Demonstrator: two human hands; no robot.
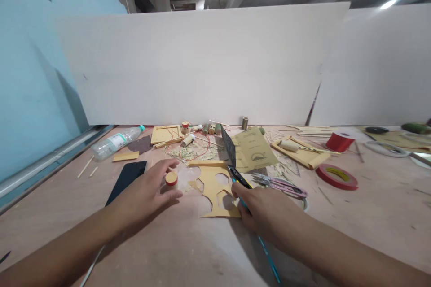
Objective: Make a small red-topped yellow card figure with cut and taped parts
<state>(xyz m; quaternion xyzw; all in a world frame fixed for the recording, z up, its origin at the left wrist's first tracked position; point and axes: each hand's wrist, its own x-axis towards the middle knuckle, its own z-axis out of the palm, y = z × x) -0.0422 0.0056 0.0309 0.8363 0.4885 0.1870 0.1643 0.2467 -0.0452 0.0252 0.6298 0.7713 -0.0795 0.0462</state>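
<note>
My left hand [156, 184] rests on the table with thumb and fingers apart, around a small upright cylinder [171, 178] with a red rim and a yellowish top. Whether the fingers touch it I cannot tell. In my right hand [257, 202] is a black and yellow utility knife [239, 176], its tip pointing away from me. A thin blue pen-like stick [269, 260] also runs through that hand and out below it. Between the hands lies a yellowish sheet [215, 188] with several cut-out holes and ragged edges; my right hand is at its right side.
Behind the sheet are sandpaper [256, 148], a dark sheet [228, 145] standing tilted, and wood scraps. Pink-handled scissors [286, 186] and red tape [336, 176] lie right. A phone [126, 181] and plastic bottle [116, 142] lie left. A white board [202, 67] stands behind.
</note>
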